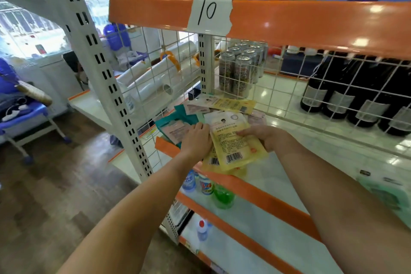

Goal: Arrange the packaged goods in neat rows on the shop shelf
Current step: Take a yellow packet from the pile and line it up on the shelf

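Packets: yellow packets sit at the front edge of the shelf, a couple stacked and sticking out past the orange lip, roughly dead centre of the head view.
Left hand: left hand lies on the stack's 9 o'clock edge, fingers curled over it, so it's holding it.
Right hand: right hand grips the 3 o'clock edge, thumb on top.
Loose stuff: teal packets at 9 o'clock, more yellow ones at 12, all crooked.
Behind mesh: cans at 12, dark bottles at 2.
Tip: I'd square the edges between both palms first, then slide the stack back, barcodes facing one way.
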A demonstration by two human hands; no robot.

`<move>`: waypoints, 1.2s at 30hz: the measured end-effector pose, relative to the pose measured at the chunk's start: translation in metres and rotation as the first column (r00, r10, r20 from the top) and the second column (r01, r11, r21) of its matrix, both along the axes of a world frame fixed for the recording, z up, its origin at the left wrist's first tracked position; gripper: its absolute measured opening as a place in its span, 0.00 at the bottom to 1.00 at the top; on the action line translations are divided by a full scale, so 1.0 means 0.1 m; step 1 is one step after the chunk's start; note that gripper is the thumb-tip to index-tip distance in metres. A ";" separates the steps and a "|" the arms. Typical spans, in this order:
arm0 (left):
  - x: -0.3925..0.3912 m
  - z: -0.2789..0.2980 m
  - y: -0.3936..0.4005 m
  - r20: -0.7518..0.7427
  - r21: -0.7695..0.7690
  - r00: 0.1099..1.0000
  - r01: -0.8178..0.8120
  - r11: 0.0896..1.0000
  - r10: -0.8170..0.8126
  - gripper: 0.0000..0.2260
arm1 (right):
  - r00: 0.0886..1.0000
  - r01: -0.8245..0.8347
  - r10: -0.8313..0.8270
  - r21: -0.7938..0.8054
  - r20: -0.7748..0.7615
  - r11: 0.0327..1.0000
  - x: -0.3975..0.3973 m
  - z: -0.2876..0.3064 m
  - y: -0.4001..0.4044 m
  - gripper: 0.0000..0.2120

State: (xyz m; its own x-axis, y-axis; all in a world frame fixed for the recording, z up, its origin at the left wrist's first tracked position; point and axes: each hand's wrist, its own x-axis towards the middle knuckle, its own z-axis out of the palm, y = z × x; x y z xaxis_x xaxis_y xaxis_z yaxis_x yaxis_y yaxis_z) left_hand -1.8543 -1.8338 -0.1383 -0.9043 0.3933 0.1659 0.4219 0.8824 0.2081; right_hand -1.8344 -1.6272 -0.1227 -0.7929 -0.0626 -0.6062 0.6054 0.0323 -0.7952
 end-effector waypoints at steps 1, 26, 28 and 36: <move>0.01 0.00 -0.01 -0.007 -0.002 1.000 0.014 1.000 -0.014 0.12 | 1.000 0.019 -0.019 0.004 -0.020 1.000 0.05 0.00 -0.02 0.16; 0.73 0.08 0.38 -0.003 -0.134 0.828 0.555 0.821 -0.561 0.14 | 0.733 0.661 -0.670 -0.107 -0.116 0.743 2.03 0.02 -0.22 0.11; 0.83 0.10 0.50 -0.017 -0.114 0.801 0.592 0.797 -0.598 0.13 | 0.686 0.709 -0.717 -0.108 -0.125 0.697 2.19 0.02 -0.12 0.05; 1.36 0.11 1.09 -0.025 -0.132 0.719 0.687 0.715 -0.695 0.15 | 0.548 0.809 -0.829 -0.183 -0.110 0.559 2.91 -0.08 0.24 0.13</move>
